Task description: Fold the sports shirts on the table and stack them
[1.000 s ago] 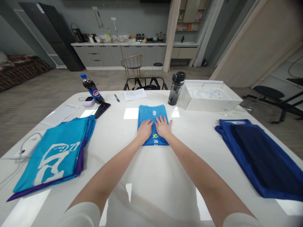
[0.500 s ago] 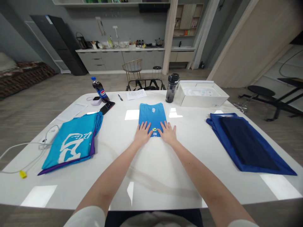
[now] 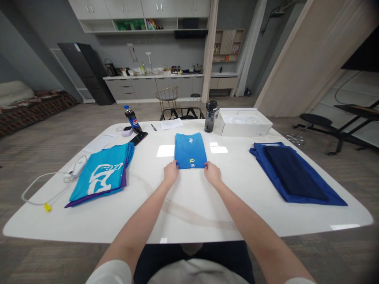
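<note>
A folded blue T-shirt (image 3: 190, 150) lies flat in the middle of the white table, its collar edge away from me and small white and yellow prints on top. My left hand (image 3: 171, 172) pinches its near left corner. The near right corner is held between the fingers of my right hand (image 3: 212, 172). To the left rests a stack of folded turquoise and purple shirts (image 3: 97, 171) with a large white print. On the right, a dark navy folded garment (image 3: 291, 171) lies over a brighter blue one (image 3: 328, 195).
Behind the T-shirt stand a black drink bottle (image 3: 210, 118) and a white box (image 3: 245, 127). A cola bottle (image 3: 132, 119), a phone (image 3: 138, 138), a pen (image 3: 153, 127) and papers (image 3: 171, 124) are at the back left. A white cable (image 3: 44, 173) hangs over the table's left side.
My hands have gone from lying flat on the T-shirt to pinching its two near corners. The camera view has tilted up a little.
</note>
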The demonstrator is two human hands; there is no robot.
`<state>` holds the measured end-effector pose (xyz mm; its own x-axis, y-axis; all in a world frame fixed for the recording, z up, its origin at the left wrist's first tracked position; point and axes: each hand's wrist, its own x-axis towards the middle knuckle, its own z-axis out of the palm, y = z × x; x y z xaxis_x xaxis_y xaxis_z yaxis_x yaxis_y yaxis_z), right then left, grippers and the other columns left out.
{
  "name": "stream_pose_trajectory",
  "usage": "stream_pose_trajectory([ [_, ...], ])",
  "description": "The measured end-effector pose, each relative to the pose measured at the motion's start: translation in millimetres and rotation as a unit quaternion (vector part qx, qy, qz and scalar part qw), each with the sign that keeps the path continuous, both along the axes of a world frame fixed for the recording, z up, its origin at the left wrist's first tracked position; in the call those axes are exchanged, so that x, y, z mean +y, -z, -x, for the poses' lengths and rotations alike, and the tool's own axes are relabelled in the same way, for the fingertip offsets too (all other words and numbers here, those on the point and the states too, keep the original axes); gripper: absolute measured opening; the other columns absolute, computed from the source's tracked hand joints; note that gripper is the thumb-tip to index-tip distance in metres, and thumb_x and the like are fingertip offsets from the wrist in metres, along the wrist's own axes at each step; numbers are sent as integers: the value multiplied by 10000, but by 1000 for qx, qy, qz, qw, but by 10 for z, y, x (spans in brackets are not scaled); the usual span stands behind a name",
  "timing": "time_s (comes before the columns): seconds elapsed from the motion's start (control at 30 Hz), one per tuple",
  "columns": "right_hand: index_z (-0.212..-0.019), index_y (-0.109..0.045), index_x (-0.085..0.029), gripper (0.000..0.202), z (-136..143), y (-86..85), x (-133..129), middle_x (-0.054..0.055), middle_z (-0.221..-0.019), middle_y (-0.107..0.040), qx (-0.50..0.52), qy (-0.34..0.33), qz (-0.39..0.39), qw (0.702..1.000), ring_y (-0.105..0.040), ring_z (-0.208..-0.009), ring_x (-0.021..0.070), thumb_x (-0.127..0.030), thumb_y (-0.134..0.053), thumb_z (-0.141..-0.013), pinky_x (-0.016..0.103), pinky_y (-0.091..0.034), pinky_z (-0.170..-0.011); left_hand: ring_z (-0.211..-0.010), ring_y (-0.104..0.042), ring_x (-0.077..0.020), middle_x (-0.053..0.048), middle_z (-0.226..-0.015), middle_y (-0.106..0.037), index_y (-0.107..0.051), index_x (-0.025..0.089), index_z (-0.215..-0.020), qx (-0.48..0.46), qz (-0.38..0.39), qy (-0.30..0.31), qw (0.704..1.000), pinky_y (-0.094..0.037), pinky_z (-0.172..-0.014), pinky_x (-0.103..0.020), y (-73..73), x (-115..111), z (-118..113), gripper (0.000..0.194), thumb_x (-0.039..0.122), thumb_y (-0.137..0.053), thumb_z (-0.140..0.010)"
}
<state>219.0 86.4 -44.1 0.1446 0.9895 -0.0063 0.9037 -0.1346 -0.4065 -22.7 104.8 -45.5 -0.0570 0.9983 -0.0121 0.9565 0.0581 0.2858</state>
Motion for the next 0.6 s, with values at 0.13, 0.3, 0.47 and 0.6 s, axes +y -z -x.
stream_pose_trajectory([
  [0.13, -1288, -630, -186, 324, -10, 10, -47, 121, -1249, -677, -6, 5, -37, 999, -630, -1124, 236, -279, -490, -1012, 292, -417, -913, -1144, -643, -251, -112, -1211, -697, -601, 228, -1305, -4, -10, 21, 1000, -438, -942, -366, -1, -148, 40, 331, 266, -436, -1021],
  [0.3, -1291, -616, -179, 332, 94, -23, -86, 139, -1183, -681, -26, 42, -31, 998, -638, -1085, 238, -242, -407, -1040, 313, -413, -902, -1139, -628, -263, -144, -1188, -677, -618, 201, -1301, 15, -36, 17, 999, -424, -933, -379, -9, -367, -53, 364, 251, -366, -1042],
  [0.47, -1299, -616, -201, 332, 93, -75, -312, 125, -1191, -691, -34, -4, -10, 999, -619, -1120, 244, -206, -416, -1034, 336, -384, -916, -1123, -621, -268, -137, -1157, -687, -654, 179, -1222, 39, -36, 52, 997, -389, -964, -409, -74, -598, -24, 341, 236, -370, -1042],
  [0.6, -1362, -595, -218, 366, -42, -57, -753, 119, -1215, -685, -50, -50, 5, 997, -605, -1143, 248, -235, -399, -1053, 351, -372, -926, -1117, -628, -253, -110, -1166, -703, -659, 198, -1218, 47, -15, 93, 994, -386, -954, -401, -102, -963, 160, 312, 246, -409, -1038],
])
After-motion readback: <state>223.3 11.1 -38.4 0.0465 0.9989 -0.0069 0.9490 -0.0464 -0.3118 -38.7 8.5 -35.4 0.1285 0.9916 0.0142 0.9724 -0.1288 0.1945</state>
